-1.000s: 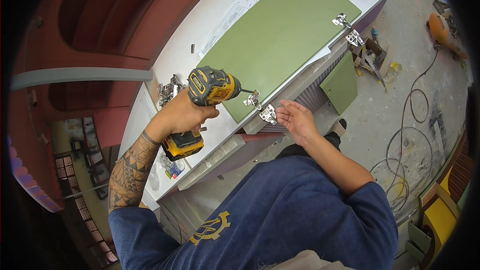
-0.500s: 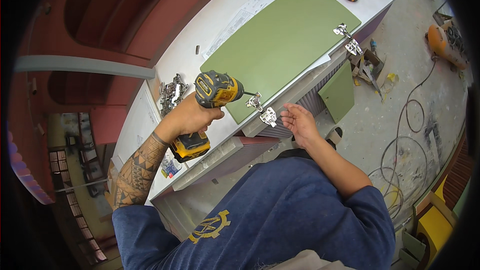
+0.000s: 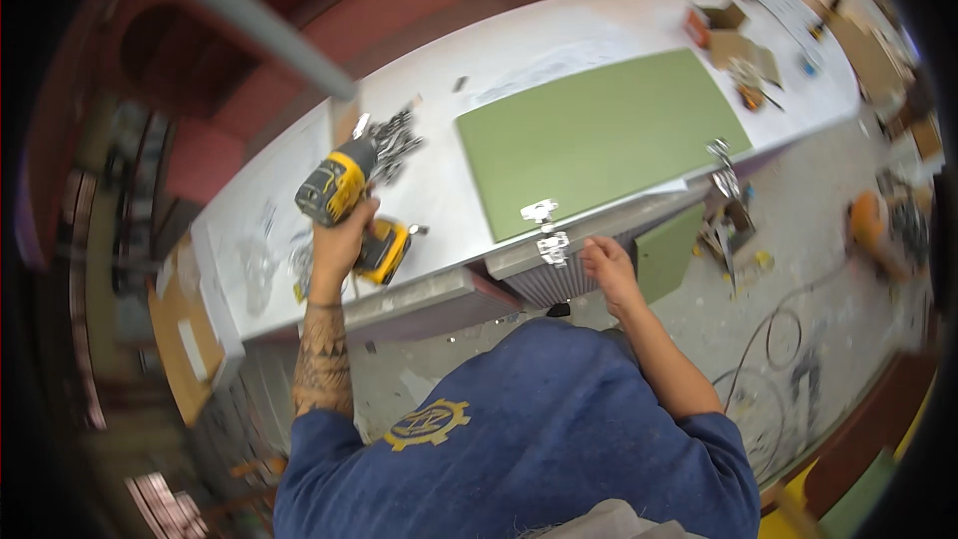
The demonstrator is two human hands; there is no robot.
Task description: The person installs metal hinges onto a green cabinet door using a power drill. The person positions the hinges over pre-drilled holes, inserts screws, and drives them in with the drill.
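My left hand (image 3: 341,245) grips a yellow and black cordless drill (image 3: 344,180) by its handle, over the left part of the white table. The drill points away from me, towards a pile of metal hinges (image 3: 399,140). A green cabinet door panel (image 3: 609,135) lies flat on the table. One cabinet hinge (image 3: 547,235) sits at its near left corner and sticks out past the edge; another hinge (image 3: 722,170) is at the right corner. Just right of the nearer hinge, my right hand (image 3: 611,271) is raised with fingers curled together. Whatever they may hold is too small to make out.
On the white table (image 3: 419,235) are a clear plastic bag (image 3: 259,274) at left and an open cardboard box (image 3: 720,20) at back right. Another green panel (image 3: 669,255) leans below the table edge. An orange machine (image 3: 873,225) and a cable lie on the floor at right.
My left hand has carried the drill left, away from the nearer hinge, and turned it towards the hinge pile. The view has swung left. My right hand stays by the hinge.
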